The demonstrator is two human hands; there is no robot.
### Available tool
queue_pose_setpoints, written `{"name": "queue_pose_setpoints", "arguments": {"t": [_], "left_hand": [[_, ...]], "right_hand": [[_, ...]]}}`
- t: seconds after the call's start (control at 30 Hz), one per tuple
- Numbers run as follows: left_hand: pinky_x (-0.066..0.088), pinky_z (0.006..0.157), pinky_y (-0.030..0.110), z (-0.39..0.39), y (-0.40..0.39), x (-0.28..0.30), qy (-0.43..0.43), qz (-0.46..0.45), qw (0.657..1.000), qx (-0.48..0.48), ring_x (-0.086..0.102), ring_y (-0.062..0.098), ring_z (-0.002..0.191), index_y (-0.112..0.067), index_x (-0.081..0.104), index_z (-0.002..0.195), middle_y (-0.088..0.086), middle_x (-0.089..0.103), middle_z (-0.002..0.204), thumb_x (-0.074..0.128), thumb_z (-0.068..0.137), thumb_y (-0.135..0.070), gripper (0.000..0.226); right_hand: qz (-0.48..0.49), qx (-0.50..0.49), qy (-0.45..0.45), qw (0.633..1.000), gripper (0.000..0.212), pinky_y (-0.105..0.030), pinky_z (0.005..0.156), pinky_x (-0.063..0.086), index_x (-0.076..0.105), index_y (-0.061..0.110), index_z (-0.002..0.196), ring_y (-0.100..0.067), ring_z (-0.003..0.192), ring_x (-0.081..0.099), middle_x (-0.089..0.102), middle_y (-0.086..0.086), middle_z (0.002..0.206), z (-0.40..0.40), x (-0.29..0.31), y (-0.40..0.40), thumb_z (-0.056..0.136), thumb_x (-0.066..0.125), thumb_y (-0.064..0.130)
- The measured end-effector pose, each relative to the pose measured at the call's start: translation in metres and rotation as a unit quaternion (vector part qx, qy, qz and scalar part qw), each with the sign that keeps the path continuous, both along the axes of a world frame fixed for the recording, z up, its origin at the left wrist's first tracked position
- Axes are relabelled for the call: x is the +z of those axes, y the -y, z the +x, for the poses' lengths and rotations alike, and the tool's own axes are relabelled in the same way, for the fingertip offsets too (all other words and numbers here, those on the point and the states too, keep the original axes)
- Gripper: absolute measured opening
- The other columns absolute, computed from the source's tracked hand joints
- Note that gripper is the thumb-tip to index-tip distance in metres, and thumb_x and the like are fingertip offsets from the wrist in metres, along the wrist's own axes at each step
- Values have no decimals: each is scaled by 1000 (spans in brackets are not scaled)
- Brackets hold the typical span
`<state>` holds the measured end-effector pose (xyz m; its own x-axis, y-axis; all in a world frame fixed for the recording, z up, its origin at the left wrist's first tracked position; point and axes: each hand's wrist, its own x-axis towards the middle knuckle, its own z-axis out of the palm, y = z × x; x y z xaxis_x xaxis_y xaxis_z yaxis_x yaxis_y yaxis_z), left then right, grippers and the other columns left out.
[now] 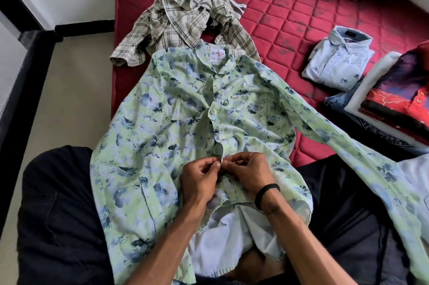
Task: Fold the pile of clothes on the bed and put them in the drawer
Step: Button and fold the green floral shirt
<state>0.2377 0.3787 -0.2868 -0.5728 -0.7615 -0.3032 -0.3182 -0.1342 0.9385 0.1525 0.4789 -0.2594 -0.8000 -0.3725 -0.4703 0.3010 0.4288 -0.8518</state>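
On the red quilted mattress [290, 13], a folded pale-blue shirt [337, 62] lies done, a crumpled plaid shirt [185, 17] waits, and both hands' fingers [214, 164] pinch the spread green floral shirt [176, 122] at a button, with no drawer visible.

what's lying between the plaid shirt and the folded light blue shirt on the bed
In the head view, only bare red quilted mattress lies between the plaid shirt and the folded light blue shirt.
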Motion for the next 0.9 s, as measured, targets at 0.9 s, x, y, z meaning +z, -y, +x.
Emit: {"name": "queue_pose_setpoints", "arguments": {"t": [0.9], "left_hand": [[59,76,22,14,21,27,133,-282,932,-186,73,3,82,-25,77,111,-11,78,90,77,85,-9,31]], "right_hand": [[-125,108,300,939,10,-24,60,54,76,3,84,-16,66,66,71,-12,80,-28,30,-10,89,69,-3]]}}
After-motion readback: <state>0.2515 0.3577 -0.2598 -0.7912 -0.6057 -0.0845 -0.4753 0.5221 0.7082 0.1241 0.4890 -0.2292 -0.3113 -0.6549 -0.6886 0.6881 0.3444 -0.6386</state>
